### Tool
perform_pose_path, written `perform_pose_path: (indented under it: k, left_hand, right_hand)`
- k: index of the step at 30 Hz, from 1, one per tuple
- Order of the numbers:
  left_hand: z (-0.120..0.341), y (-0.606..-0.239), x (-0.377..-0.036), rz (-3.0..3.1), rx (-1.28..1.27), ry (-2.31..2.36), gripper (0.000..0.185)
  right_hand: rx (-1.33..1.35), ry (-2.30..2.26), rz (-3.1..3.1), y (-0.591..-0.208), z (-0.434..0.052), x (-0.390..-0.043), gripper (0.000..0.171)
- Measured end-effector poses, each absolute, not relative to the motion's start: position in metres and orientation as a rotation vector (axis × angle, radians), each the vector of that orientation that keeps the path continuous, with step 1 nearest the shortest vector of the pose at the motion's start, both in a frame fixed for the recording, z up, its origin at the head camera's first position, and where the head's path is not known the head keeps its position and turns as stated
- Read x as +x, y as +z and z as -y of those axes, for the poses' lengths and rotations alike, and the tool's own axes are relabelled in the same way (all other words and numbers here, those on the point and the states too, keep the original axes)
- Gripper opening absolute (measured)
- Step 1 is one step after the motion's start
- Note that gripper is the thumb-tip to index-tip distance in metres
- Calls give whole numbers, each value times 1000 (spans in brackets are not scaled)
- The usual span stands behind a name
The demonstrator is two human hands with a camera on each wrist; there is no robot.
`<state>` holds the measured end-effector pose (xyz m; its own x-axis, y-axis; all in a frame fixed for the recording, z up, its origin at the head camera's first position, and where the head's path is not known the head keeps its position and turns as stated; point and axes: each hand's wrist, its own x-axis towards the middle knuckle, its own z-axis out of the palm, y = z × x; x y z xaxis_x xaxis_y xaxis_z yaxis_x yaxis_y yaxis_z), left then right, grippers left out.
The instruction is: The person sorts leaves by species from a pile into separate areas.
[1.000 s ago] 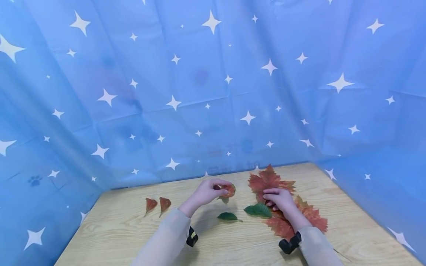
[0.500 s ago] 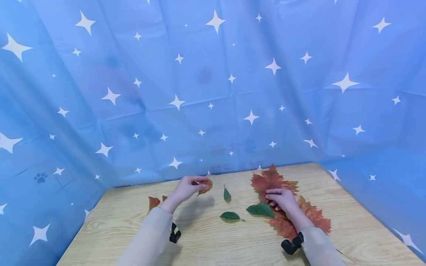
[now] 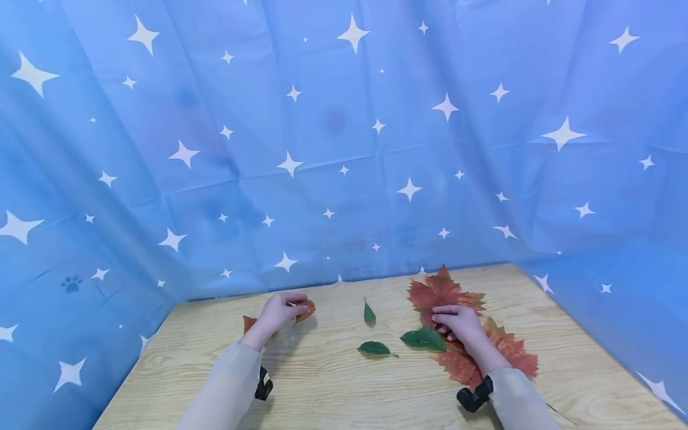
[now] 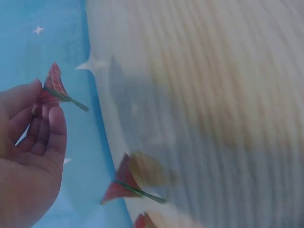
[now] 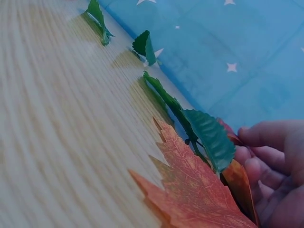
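My left hand [image 3: 279, 310] pinches a small red leaf [image 3: 305, 310] by its stem just above the table's far left part; the left wrist view shows the leaf [image 4: 52, 88] between thumb and fingers. Another small red leaf [image 3: 249, 323] lies on the table beside that hand, and it also shows in the left wrist view [image 4: 124, 183]. My right hand [image 3: 455, 323] rests with loosely curled fingers [image 5: 273, 166] on a pile of large red maple leaves [image 3: 442, 291], which the right wrist view shows close up [image 5: 190, 194].
Three green leaves lie on the wooden table [image 3: 344, 388]: one by my right fingers [image 3: 424, 338], one in the middle [image 3: 374, 347], and a narrow one farther back [image 3: 369, 313]. A blue star-patterned cloth [image 3: 344, 149] walls in the table's back and sides.
My left hand has carried the small red leaf leftward, from the table's middle to beside the red leaf at the left. The right hand has stayed on the maple leaves.
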<state>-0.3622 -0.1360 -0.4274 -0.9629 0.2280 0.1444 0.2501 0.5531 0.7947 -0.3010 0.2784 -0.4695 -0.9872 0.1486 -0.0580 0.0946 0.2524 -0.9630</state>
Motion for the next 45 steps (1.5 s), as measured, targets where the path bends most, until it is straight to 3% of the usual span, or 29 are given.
perform_pose_path:
  k: [15,23,30,36,45]
  left_hand:
    - [153,-449,-357,2887,-368,-1041,27]
    - [153,-448,-351,2905,-419,-942,8]
    - [151,-450,-350,2974,-510,-786,20]
    - [152,-449,-350,3011,-432,-775,8]
    - [152,-449,-341,3048,-263,-1272,39]
  right_hand:
    - [-235,1882,2456,-470,-277,-301,36]
    - [-228,1883,2448,-471,-276,-303,35]
    - [-217,1878,2456,-471,-275,-303,34]
    - [-227,1873,2459,-472,-273,-303,34]
    - [-262,1883,2444,-467,-276,-303,36]
